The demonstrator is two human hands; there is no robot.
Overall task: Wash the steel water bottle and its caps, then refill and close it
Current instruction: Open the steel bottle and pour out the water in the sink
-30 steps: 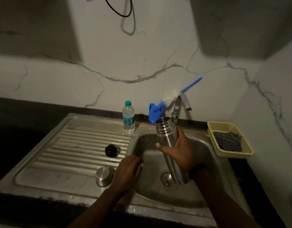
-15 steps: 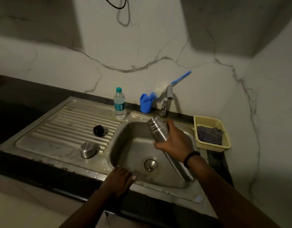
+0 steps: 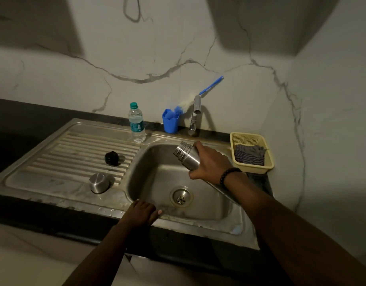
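My right hand (image 3: 211, 164) grips the uncapped steel water bottle (image 3: 187, 156) over the sink basin (image 3: 209, 205). The bottle is tilted, its threaded open mouth pointing up and left, below the tap (image 3: 195, 115). No water shows at the tap. My left hand (image 3: 142, 213) rests on the sink's front rim with its fingers over the edge. On the ribbed drainboard (image 3: 75, 153) lie the black inner cap (image 3: 111, 158) and, nearer to me, the steel outer cap (image 3: 99, 183).
A clear plastic water bottle (image 3: 136, 123) and a blue cup (image 3: 170, 120) holding a blue-handled bottle brush (image 3: 211, 85) stand at the back. A yellow basket (image 3: 260, 168) with a striped cloth (image 3: 250, 154) sits right of the sink. Black counter surrounds the sink.
My left hand has drawn back from the basin's left side to the front rim. My right hand has tipped the bottle further over to the left. The view has pulled back.
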